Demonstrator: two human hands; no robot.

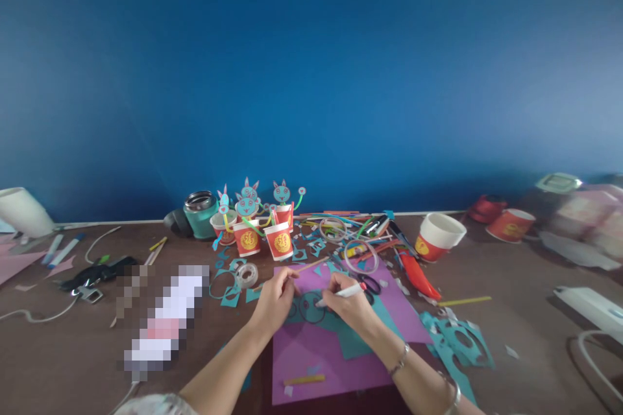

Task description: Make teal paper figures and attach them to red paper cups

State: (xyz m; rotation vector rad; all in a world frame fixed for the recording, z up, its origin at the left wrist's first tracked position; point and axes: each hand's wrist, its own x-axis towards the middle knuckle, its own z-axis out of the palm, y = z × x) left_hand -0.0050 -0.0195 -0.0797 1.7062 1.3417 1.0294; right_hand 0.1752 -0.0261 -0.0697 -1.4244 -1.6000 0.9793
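My right hand [348, 301] grips a white marker with a red end [351, 290], its tip low over a piece of teal paper [331, 322]. A round face outline [311, 308] is drawn on that paper, with part of another circle to its left. My left hand [278, 298] has its fingers bent together at the paper's left edge and seems to hold it there; the fingertips partly hide the contact. Beneath lies a purple sheet [302, 353], with a short yellow strip [304, 379] near its front edge.
Paper cups with rabbit figures [247, 240] stand at the back, beside a teal flask [200, 215]. Clear tape [247, 275], scissors [370, 284] and teal offcuts [464, 343] surround the sheet. White-lined cups [442, 233] stand right; keys [90, 292] and cables lie left.
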